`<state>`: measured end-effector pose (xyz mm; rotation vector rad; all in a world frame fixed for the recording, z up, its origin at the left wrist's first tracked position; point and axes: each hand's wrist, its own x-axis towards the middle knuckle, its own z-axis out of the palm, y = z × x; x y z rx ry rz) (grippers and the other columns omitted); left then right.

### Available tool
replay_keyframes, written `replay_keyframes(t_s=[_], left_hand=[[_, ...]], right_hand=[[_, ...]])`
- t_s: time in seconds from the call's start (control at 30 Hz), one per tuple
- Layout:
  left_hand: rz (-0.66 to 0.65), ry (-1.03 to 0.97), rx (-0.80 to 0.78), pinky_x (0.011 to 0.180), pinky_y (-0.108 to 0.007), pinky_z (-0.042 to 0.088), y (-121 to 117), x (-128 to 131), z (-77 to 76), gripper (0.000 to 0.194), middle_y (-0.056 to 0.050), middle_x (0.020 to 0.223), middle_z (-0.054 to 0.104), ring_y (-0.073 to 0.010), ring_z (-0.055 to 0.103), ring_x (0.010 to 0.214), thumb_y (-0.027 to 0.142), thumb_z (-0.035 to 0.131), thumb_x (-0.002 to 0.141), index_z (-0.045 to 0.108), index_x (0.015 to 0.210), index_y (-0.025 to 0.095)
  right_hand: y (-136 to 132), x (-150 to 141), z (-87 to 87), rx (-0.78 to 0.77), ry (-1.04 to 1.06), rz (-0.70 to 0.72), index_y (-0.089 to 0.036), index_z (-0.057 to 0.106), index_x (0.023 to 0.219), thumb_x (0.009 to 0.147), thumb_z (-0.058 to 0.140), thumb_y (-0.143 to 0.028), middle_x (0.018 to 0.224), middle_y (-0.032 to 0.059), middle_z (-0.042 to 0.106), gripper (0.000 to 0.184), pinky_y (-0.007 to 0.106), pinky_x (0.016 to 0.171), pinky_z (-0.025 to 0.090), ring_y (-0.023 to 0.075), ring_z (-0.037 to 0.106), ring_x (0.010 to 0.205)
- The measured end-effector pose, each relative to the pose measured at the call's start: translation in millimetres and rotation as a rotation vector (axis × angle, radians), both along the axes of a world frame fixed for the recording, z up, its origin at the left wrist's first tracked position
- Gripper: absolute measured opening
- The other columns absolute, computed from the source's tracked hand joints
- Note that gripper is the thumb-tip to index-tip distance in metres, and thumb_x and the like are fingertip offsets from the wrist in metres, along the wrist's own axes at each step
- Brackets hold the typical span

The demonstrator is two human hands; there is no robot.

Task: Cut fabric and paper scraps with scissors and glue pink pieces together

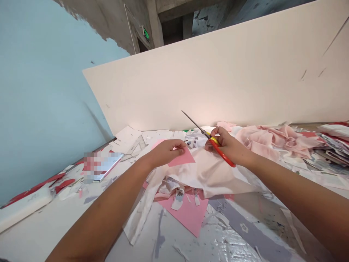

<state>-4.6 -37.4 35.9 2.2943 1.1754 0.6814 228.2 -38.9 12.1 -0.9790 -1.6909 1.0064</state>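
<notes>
Head view shows both your hands at work above one littered surface [81, 236]. Your left hand [170, 150] pinches one pink piece [185, 158], which sits over the pale cloth [215, 178] in front of you. Your right hand [230, 145] grips one pair of scissors [224, 157], its blades pointing up and leftward, apart from that piece. A second pink sheet [188, 214] lies nearer you, partly beneath the cloth, beside one lilac strip [245, 227]. One phone [111, 165] rests off to your left; the scraps are too many to count.
</notes>
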Motion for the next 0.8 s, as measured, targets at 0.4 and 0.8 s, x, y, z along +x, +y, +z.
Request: replay_keyframes(t_s=[0.4,0.8], left_hand=[[-0.204,0.244,-0.087,0.055,-0.023,0.035,18.5,40.0,16.7,0.007,0.003,0.067,0.055,-0.0143,0.047,0.063,0.020,0.048,0.062,0.055,0.062,0.022],[-0.202,0.183,0.080,0.050,-0.023,0.031,11.3,43.4,23.2,0.010,0.001,0.066,0.054,-0.0145,0.047,0.060,0.027,0.052,0.066,0.059,0.070,0.022]], right_hand=[[-6.7,-3.1,4.3,-0.030,-0.048,0.094,-0.025,0.031,0.083,0.062,0.071,-0.030,0.065,-0.0080,0.057,0.045,0.022,0.056,0.035,0.0097,0.050,0.058],[-5.5,-7.7,-0.9,-0.049,0.030,0.033,-0.026,0.031,0.082,0.058,0.073,-0.028,0.053,-0.0125,0.049,0.048,0.019,0.049,0.033,0.0082,0.047,0.050]])
